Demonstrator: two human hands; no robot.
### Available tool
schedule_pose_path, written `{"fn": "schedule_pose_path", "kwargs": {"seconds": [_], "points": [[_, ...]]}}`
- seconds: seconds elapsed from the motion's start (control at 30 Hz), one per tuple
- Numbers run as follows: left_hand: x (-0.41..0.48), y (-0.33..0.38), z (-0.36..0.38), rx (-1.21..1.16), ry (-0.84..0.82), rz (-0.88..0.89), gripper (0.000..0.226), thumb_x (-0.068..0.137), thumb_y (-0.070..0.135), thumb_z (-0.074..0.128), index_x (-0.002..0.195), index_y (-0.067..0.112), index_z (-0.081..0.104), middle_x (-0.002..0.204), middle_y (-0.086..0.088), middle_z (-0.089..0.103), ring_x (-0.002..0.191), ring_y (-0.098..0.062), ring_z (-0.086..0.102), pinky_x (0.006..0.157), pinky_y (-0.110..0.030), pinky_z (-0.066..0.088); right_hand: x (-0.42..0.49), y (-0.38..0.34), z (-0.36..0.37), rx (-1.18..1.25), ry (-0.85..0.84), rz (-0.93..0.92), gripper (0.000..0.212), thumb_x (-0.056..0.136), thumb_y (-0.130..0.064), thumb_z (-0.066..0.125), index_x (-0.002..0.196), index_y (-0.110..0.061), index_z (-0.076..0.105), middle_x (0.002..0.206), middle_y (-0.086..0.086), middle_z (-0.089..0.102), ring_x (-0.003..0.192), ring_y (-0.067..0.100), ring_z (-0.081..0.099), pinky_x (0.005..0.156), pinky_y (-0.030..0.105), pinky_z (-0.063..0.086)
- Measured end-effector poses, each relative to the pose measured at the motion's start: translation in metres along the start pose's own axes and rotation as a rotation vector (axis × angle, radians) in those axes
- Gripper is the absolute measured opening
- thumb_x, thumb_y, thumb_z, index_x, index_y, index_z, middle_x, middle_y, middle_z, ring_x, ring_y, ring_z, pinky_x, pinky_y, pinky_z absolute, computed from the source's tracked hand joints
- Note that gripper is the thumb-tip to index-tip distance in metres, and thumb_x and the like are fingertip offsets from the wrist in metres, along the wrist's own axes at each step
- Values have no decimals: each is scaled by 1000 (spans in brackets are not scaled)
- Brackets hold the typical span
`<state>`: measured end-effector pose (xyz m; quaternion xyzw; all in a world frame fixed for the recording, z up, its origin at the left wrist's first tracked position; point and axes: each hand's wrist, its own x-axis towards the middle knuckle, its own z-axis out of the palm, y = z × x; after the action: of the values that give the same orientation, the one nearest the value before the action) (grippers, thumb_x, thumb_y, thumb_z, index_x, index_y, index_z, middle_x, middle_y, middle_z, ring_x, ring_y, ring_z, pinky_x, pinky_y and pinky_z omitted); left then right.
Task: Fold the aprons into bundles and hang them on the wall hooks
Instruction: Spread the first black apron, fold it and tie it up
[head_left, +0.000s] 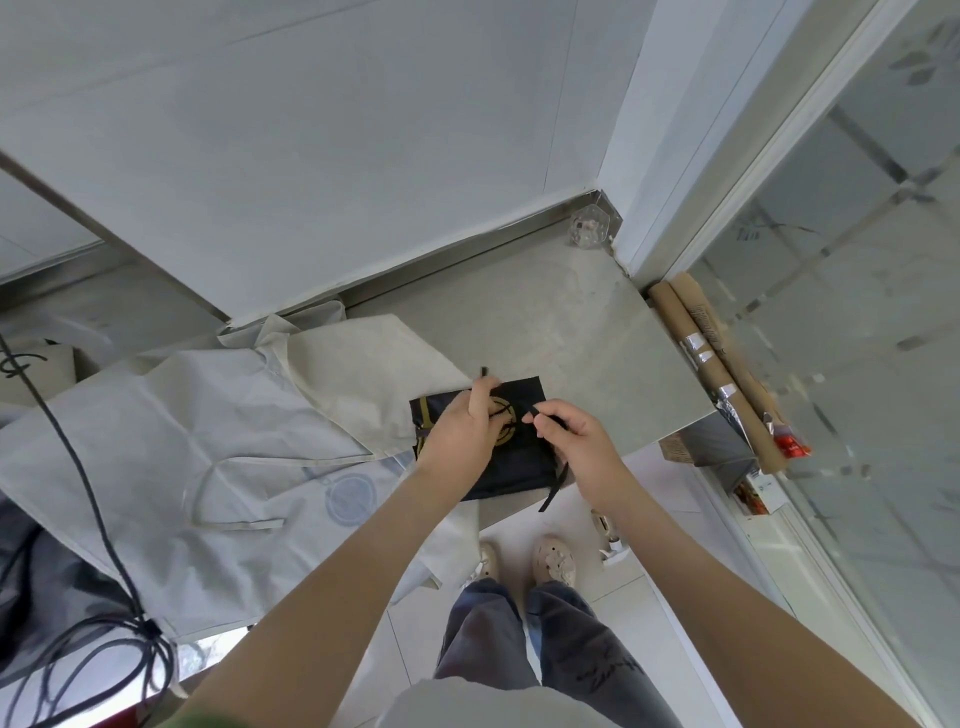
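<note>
So, the folded black apron (522, 462) lay at the near edge of the counter (571, 322), right of a spread white apron (208, 415). The left hand (457, 431) pinched one tie (483, 372) over it; the right hand (582, 441) pinched another.

Black apron (519, 462): folded into compact rectangular bundle, laid flat at near edge of bench (597, 338). Gold round emblem (505, 415) shown on top face, partly covered. First tie (483, 373) pinched by left hand (460, 431), end stuck up toward bench rear. Second tie (531, 413) pinched in right hand (576, 441) fingers. Black strip end dangled off bench near edge. White apron (182, 415): spread unfolded, creased, over bench left part, neck loop laid on top, corner draped over near edge. Cream apron (374, 364): unfolded, laid toward bench rear, touched by black bundle.
</note>
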<state>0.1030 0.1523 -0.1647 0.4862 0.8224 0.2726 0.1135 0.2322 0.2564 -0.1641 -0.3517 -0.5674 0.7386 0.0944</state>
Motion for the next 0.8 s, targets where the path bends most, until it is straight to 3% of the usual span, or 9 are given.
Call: {"fn": "schedule_pose_path", "kwargs": {"seconds": [0.03,0.1,0.2,0.37,0.47,0.53,0.6,0.67,0.8], "points": [[2,-3,4,52,83,69,15,88,12,60,98,3,66,74,-9,66,69,-26,61,66,-34,54,2,-1,2,77,-2,7,23,96,-3,50,93,-14,69,90,-8,69,95,13,61,91,26,49],[6,-11,15,168,178,213,23,89,18,51,75,9,68,63,-2,62,62,-22,52,62,-30,41,5,-1,6,191,10,41,23,95,0,50,93,-13,69,91,-3,71,93,11,63,87,25,49],[3,-7,22,202,182,173,26,88,18,46,84,12,72,73,-1,62,76,-17,40,67,-27,26,10,-3,11,205,9,71,23,94,1,50,95,-14,68,88,-6,71,89,8,60,76,20,40],[2,3,28,68,54,-42,40,94,30,34,89,11,68,89,-4,59,94,-20,39,82,-39,29,16,-7,9,250,-9,129,22,99,-6,42,110,-13,60,65,-19,62,61,-1,44,64,20,30],[4,5,26,109,30,18,38,94,27,34,85,9,66,91,-7,59,96,-21,38,79,-42,36,18,-10,9,257,-45,121,30,99,-3,39,114,-18,60,95,-10,67,81,1,49,73,20,32],[6,6,25,74,0,-14,37,95,24,37,84,8,68,93,-10,61,97,-29,46,77,-39,32,20,-9,8,149,-85,112,33,99,-5,40,116,-21,63,121,7,59,102,9,49,82,24,32],[10,7,24,-15,-64,-102,34,97,19,40,90,3,70,99,-15,61,100,-34,49,80,-34,27,22,-12,7,47,-111,105,31,98,-12,43,120,-21,63,131,16,52,109,13,48,86,29,31],[14,12,23,-229,-86,-227,31,99,16,43,92,1,69,98,-15,60,99,-29,51,83,-34,33,24,-16,8,-36,-97,66,29,100,-14,42,120,-20,63,123,11,57,103,9,51,84,24,37],[22,22,10,-598,-25,-536,28,101,21,42,88,12,65,92,1,57,90,-12,54,83,-25,38,26,-11,10,-171,86,-32,27,101,-7,41,119,-21,55,81,-7,54,74,-3,51,80,10,40]]}}
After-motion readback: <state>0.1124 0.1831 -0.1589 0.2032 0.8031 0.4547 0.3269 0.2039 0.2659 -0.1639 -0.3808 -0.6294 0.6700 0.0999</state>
